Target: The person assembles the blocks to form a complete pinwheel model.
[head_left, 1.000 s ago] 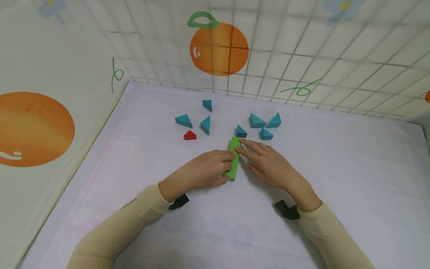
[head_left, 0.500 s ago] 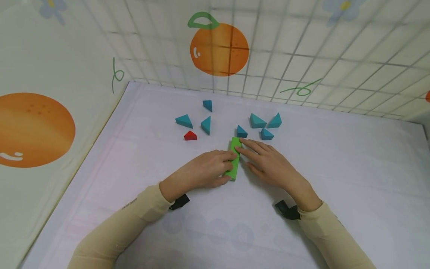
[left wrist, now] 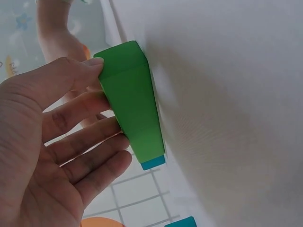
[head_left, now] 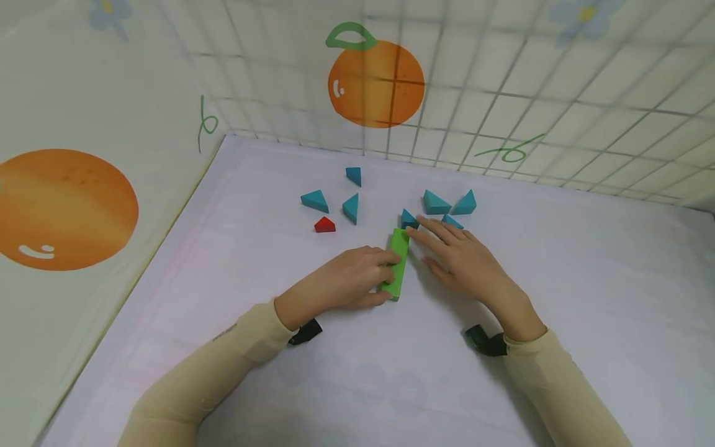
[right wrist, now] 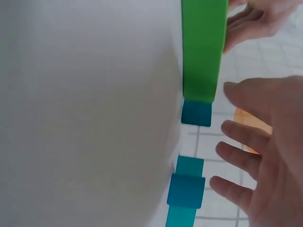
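A long green block [head_left: 399, 273] lies lengthwise away from me on the white tabletop. My left hand [head_left: 360, 276] holds it from the left; in the left wrist view the thumb sits at the near end of the block [left wrist: 132, 109] and fingertips touch its side. Just beyond its far end is a small blue triangular block [head_left: 408, 217]. My right hand [head_left: 469, 261] hovers to the right, fingers spread and loosely bent, holding nothing. In the right wrist view its fingertips are apart from the green block [right wrist: 201, 56]. Another blue triangular block [head_left: 451, 221] is partly hidden behind this hand.
Two teal triangular blocks [head_left: 436, 203] [head_left: 465, 203] lie beyond the right hand. On the left are a red block [head_left: 324, 225] and three blue triangular ones [head_left: 315, 200] [head_left: 350, 208] [head_left: 354, 176]. A grid-patterned backdrop [head_left: 503, 93] with printed oranges rises behind the table.
My right hand has come off the green block, shifting slightly right and away from me, now partly covering a blue block. The left hand stays on the green block. The head view has shifted slightly.
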### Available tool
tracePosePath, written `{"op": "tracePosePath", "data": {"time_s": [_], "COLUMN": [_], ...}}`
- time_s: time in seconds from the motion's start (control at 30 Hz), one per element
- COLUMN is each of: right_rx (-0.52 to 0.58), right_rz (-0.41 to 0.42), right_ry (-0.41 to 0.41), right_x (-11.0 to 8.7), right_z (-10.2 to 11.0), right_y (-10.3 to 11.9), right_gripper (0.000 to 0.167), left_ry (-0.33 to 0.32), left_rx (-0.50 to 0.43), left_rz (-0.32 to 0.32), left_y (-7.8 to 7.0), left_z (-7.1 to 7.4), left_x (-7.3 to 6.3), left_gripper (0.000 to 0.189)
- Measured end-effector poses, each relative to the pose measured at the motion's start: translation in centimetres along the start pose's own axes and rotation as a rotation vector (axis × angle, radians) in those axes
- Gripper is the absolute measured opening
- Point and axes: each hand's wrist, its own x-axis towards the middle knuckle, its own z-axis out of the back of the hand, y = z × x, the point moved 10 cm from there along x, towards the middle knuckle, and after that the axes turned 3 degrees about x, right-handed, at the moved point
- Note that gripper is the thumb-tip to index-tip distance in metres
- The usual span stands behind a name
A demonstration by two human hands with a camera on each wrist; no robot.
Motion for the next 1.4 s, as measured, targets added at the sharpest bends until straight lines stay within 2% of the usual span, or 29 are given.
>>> {"op": "tracePosePath", "data": {"time_s": [0.4, 0.8, 1.17, 1.4], "right_rx": [0.032, 0.031, 0.052, 0.045], "right_rz": [-0.125, -0.134, -0.164, -0.15], "right_ry": [0.023, -0.003, 0.065, 0.069], "right_x": [2.2, 2.9, 3.5, 3.9], "right_z": [-0.2, 0.2, -0.8, -0.9], "right_y": [-2.6, -2.0, -2.0, -1.8], "right_gripper": [0.049, 0.039, 0.039, 0.04], "left_ry": [-0.025, -0.062, -0.062, -0.049], "left_rx": [0.011, 0.031, 0.053, 0.048], "left_rz": [-0.03, -0.058, -0.042, -0.026], "left_y": [-0.3, -1.0, -0.7, -0.3], "left_z": [-0.5, -0.3, 0.0, 0.1], "left_x": [0.4, 0.5, -0.1, 0.0], "left_gripper": [0.018, 0.017, 0.016, 0.017]}}
